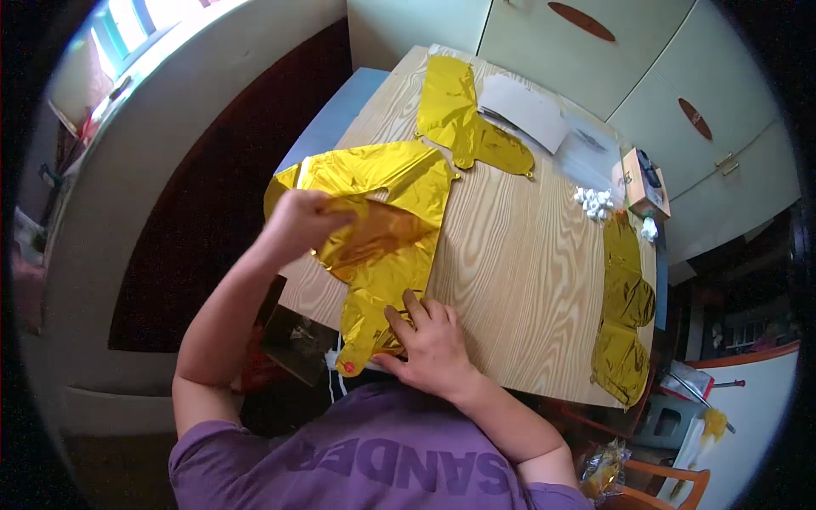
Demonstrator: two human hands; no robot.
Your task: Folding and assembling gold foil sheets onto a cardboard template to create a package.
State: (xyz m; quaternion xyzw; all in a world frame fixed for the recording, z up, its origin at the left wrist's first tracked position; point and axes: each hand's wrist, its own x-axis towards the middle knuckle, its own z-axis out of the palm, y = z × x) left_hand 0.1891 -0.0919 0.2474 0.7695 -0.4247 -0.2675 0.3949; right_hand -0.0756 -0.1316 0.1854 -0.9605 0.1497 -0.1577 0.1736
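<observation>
The left hand (297, 223) pinches a half-folded gold balloon (382, 238), the right hand (429, 344) presses its tail flat at six o'clock; two balloons (467, 119) lie unfolded.

gold foil balloon (387, 183) | deflated, crinkled, shiny | flat on wooden table near left edge | one flap folded over and lifted off surface, pinched in left hand (297, 223) | lower tail end hanging past near table edge, pressed flat under right hand (429, 344) | red spot at tail tip

home room | wooden table (518, 263) | pale cupboards (680, 76) | window (127, 25)
</observation>
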